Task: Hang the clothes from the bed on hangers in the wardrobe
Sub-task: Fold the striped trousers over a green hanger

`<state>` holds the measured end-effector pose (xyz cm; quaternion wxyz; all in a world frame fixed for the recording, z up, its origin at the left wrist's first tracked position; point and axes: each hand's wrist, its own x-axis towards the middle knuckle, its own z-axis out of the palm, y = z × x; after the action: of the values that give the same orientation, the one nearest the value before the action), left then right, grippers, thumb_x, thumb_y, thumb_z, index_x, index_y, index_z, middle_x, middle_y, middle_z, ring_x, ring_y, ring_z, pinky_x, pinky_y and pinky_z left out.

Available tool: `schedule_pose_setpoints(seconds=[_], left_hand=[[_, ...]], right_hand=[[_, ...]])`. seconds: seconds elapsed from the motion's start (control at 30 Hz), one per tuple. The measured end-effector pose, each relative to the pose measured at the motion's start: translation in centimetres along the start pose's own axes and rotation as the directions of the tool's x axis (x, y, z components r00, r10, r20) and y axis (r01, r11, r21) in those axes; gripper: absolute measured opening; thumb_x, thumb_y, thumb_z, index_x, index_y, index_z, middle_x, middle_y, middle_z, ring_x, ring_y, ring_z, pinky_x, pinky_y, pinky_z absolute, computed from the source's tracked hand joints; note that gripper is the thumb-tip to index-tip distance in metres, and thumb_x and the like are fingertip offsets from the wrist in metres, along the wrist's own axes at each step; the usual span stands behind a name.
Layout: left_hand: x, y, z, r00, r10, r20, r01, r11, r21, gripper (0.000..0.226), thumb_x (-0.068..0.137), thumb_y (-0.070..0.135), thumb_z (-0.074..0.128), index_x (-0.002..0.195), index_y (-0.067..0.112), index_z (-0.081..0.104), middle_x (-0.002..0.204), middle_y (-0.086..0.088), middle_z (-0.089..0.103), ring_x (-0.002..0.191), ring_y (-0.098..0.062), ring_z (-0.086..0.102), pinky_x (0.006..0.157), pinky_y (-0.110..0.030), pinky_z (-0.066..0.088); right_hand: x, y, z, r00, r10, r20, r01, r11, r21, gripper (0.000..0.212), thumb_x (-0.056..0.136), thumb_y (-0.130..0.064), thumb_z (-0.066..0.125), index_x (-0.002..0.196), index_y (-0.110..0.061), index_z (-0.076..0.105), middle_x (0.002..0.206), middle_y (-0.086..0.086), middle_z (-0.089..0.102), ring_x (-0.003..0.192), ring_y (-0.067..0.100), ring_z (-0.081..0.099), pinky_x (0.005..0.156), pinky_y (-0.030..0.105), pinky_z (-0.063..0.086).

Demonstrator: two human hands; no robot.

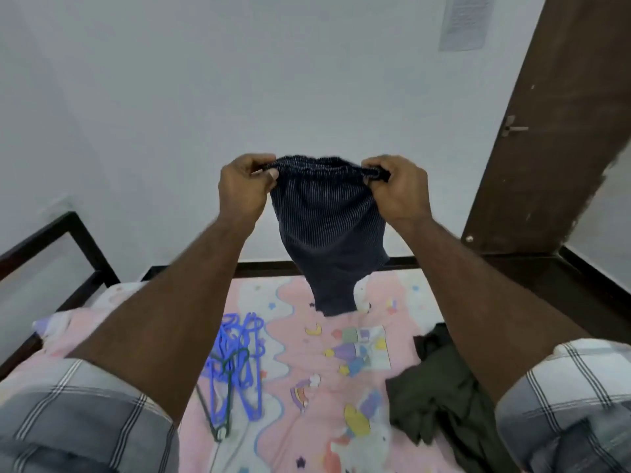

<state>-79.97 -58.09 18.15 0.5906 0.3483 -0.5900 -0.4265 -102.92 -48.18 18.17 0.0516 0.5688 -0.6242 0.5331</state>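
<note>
Over the bed (300, 336), striped shorts (327, 227) hang by the waistband, left hand (244, 186) and right hand (396, 189) each pinching an end. Blue hangers (235, 363) lie below-left of the shorts; freeing a hand to grab one risks a drop.
</note>
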Motion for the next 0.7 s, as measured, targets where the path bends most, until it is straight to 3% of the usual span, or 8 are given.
schedule_pose_setpoints(seconds=[0.13,0.23,0.33,0.4,0.5,0.6,0.7], left_hand=[[-10.3,-3.2,-4.1,0.977,-0.189,0.101,0.186,0.982,0.046,0.025,0.088,-0.009,0.065,0.092,0.015,0.073,0.085,-0.008,0.071,0.083,-0.021,0.066,0.079,-0.027,0.059],[-17.7,-5.7,-6.5,0.941,-0.309,0.14,0.296,0.949,0.108,0.028,0.087,-0.013,0.064,0.089,0.015,0.071,0.078,-0.003,0.07,0.079,-0.02,0.062,0.07,-0.022,0.056],[-24.7,-7.8,-8.4,0.904,-0.406,0.135,0.376,0.905,0.201,0.029,0.087,-0.013,0.064,0.087,0.015,0.072,0.08,-0.005,0.07,0.076,-0.019,0.062,0.071,-0.024,0.054],[-28.7,-8.8,-9.3,0.88,-0.46,0.119,0.425,0.873,0.239,0.028,0.087,-0.013,0.063,0.087,0.014,0.071,0.08,-0.006,0.069,0.076,-0.02,0.061,0.072,-0.025,0.053],[-33.8,-9.7,-10.1,0.848,-0.522,0.094,0.485,0.835,0.26,0.026,0.086,-0.015,0.062,0.088,0.01,0.07,0.08,-0.01,0.068,0.075,-0.021,0.059,0.072,-0.029,0.052],[-38.4,-10.4,-10.7,0.821,-0.567,0.069,0.528,0.799,0.29,0.025,0.085,-0.013,0.063,0.088,0.01,0.071,0.081,-0.013,0.069,0.075,-0.023,0.06,0.077,-0.035,0.053],[-42.5,-10.6,-11.4,0.795,-0.605,0.051,0.565,0.768,0.301,0.024,0.084,-0.013,0.065,0.088,0.01,0.072,0.084,-0.015,0.071,0.076,-0.024,0.063,0.083,-0.041,0.055]], right_hand=[[-11.2,-0.9,-2.0,0.96,0.198,0.201,-0.196,0.98,-0.031,0.028,0.081,-0.003,0.073,0.105,-0.017,0.078,0.1,-0.006,0.074,0.093,0.003,0.061,0.079,-0.006,0.032],[-19.3,-0.6,-2.8,0.88,0.331,0.34,-0.318,0.943,-0.093,0.029,0.08,-0.005,0.075,0.104,-0.02,0.078,0.092,-0.008,0.072,0.092,0.008,0.064,0.077,0.008,0.039],[-26.7,-0.1,-3.3,0.802,0.433,0.411,-0.413,0.9,-0.144,0.028,0.08,-0.006,0.076,0.105,-0.02,0.077,0.099,-0.005,0.074,0.094,0.012,0.065,0.085,0.021,0.049],[-31.0,0.3,-3.7,0.757,0.47,0.455,-0.444,0.88,-0.17,0.026,0.081,-0.008,0.077,0.105,-0.019,0.077,0.1,-0.002,0.074,0.092,0.014,0.065,0.083,0.025,0.052],[-36.3,0.7,-4.9,0.695,0.497,0.52,-0.49,0.856,-0.162,0.025,0.082,-0.005,0.076,0.102,-0.018,0.076,0.09,-0.004,0.071,0.086,0.013,0.064,0.068,0.016,0.045],[-40.6,0.6,-6.5,0.66,0.503,0.558,-0.496,0.85,-0.178,0.022,0.082,-0.004,0.075,0.101,-0.015,0.077,0.087,-0.005,0.069,0.083,0.011,0.064,0.068,0.016,0.044],[-44.1,0.6,-7.8,0.613,0.524,0.591,-0.531,0.827,-0.183,0.021,0.082,-0.004,0.075,0.1,-0.014,0.077,0.088,-0.001,0.072,0.084,0.014,0.065,0.073,0.027,0.052]])
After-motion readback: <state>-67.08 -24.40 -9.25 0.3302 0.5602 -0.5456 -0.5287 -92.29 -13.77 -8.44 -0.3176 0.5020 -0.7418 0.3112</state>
